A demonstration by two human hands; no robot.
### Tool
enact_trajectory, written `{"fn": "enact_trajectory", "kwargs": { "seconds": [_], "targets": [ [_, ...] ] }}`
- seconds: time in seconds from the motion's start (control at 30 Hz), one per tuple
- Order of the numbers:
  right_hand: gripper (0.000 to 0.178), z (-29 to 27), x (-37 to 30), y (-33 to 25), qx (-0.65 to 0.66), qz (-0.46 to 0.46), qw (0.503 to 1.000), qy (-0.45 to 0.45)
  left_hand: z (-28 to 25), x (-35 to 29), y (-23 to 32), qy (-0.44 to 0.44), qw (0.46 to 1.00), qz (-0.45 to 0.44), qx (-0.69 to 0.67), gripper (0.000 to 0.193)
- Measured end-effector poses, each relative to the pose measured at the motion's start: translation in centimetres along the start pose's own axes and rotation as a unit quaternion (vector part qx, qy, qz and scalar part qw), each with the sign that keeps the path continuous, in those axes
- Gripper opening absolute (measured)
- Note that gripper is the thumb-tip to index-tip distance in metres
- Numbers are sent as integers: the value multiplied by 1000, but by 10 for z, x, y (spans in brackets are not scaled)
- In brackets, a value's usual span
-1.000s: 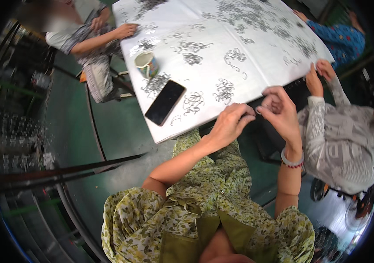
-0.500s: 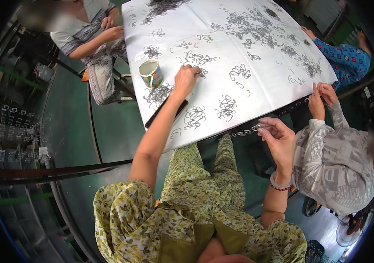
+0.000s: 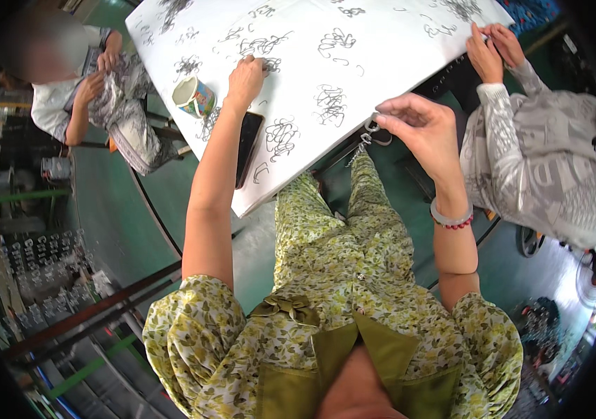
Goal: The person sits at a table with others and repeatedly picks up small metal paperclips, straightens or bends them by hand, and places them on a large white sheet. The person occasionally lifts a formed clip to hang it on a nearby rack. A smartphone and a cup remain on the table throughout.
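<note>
Green floor (image 3: pixel 113 216) surrounds a white tabletop (image 3: pixel 395 56) scattered with heaps of dark, curved wire pieces. Across its near left corner stretches the person's left arm, nearly straight at the elbow, forearm passing over part of a black phone (image 3: pixel 247 150) and just beside a patterned cup (image 3: pixel 194 98). The left hand (image 3: pixel 246 80) is turned back-up, fingers bent down at a small wire heap (image 3: pixel 273 65); whether that grip has a piece in it, I cannot tell. The right arm bends at the elbow, its forearm raised, with a bracelet (image 3: pixel 451 222) at the wrist. Just off the tabletop's near edge, the right hand (image 3: pixel 420 129) points leftward, its grip narrowed to a thumb-and-finger pinch on the upper end of a metal chain (image 3: pixel 364 142), which hangs in front of a trouser leg.
</note>
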State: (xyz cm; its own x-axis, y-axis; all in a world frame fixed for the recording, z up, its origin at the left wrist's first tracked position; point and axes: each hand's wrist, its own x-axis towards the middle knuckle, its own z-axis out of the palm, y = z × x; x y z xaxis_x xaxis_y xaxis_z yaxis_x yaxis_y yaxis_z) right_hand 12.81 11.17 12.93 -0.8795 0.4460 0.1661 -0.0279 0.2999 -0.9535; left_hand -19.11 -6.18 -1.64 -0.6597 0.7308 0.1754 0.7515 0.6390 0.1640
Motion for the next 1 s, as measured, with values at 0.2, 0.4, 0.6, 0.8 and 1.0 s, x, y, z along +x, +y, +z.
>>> {"fn": "enact_trajectory", "kwargs": {
  "seconds": [0.2, 0.4, 0.6, 0.8, 1.0],
  "targets": [
    [16, 3, 3, 16, -8, -18, 1000, 11, 11, -5, -7, 16, 996, -66, -52, 19],
    [14, 4, -9, 35, 47, 36, 998, 11, -17, -11, -4, 61, 989, -94, -92, 18],
    [17, 11, -14, 53, 111, 81, 990, 37, -41, -37, 57, 24, 860, -128, -493, 15],
    [18, 18, -15, 60, 98, 114, 988, 28, -81, -94, 173, -22, 756, -120, -643, 14],
    [16, 25, -18, 58, 113, 73, 989, 64, -75, -106, 199, 36, 813, -39, -579, 11]
  ]
}}
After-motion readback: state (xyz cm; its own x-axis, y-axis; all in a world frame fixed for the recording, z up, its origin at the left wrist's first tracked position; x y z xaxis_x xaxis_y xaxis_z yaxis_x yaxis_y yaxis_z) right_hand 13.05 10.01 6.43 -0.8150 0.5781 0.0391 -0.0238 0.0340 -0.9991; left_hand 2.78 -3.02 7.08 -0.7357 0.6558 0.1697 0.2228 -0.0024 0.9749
